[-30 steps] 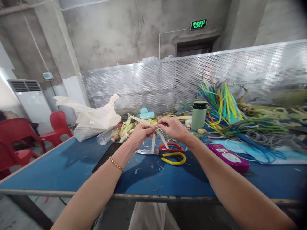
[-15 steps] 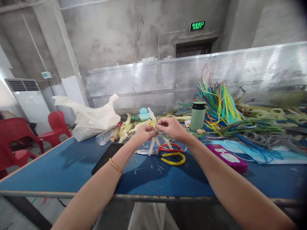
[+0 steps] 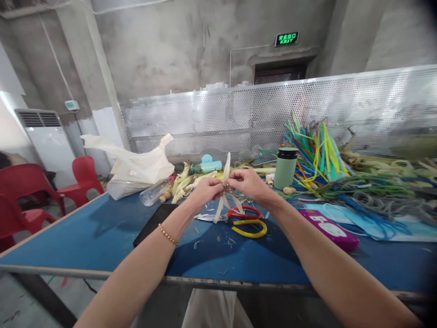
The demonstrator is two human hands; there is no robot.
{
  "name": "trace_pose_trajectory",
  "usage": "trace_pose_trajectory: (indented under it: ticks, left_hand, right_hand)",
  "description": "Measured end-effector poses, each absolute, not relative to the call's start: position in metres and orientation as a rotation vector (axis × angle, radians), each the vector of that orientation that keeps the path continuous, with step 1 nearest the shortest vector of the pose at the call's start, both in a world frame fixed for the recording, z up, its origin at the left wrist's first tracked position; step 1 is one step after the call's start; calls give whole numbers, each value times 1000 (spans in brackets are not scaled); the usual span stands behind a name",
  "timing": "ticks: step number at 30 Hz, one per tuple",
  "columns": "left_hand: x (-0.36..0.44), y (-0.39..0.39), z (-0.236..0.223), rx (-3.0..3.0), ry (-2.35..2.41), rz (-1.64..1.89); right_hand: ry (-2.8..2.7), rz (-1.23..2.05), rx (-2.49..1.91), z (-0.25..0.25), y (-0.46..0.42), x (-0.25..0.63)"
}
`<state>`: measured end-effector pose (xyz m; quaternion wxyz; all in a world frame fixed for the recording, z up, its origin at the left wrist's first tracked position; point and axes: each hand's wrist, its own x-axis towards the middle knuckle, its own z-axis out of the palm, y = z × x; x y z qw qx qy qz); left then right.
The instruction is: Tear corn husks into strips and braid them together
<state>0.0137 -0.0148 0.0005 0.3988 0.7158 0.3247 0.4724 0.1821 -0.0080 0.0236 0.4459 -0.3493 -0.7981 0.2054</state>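
Above the blue table (image 3: 85,237), my left hand (image 3: 205,192) and my right hand (image 3: 248,183) meet and pinch pale corn husk strips (image 3: 226,169) between the fingertips. One strip stands up from the fingers; other ends hang down toward the table. Just below the hands lie scissors (image 3: 244,217) with one red and one yellow handle. A bead bracelet sits on my left wrist.
A black phone (image 3: 153,222) lies left of the scissors. Behind it are loose corn husks (image 3: 184,182), a clear bottle (image 3: 153,193) and a cream bag (image 3: 133,168). On the right stand a green flask (image 3: 286,167), coloured strips (image 3: 317,150) and a purple device (image 3: 329,230). Red chairs (image 3: 23,191) stand on the left.
The free husk strip has swung from pointing left to standing upright above my fingers. Both hands stayed together over the scissors.
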Motion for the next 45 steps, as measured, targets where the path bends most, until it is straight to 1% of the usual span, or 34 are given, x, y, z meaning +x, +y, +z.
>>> trace_pose_trajectory:
  ticks: [13,18,27,32,34,36,39,42,45]
  left_hand:
    - [15,-16,2,1834,891,1231]
    - [15,-15,1,1805,888,1236]
    - [15,-15,0,1742,846,1169]
    - [15,-16,1,1672,815,1118]
    - [13,-15,1,1663,792,1088]
    - [12,-16,2,1679,769,1056]
    - [11,-18,4,1704,733,1009]
    - [9,-19,5,1698,706,975]
    - [4,-19,9,1673,689,973]
  right_hand:
    - [-2008,536,-838,18,1,186]
    - [-2042,375,-879,17,1,184]
    - [-2094,-159,-1005,20,4,186]
    - [-2025,-42,-972,23,7,198]
    - [-2003,-46,-984,23,7,198]
    - [-1973,-93,-1038,24,10,199]
    - [-1842,-199,-1230,27,19,211]
    - [-1610,-175,-1461,30,31,233]
    - [-1430,-165,-1596,31,41,253]
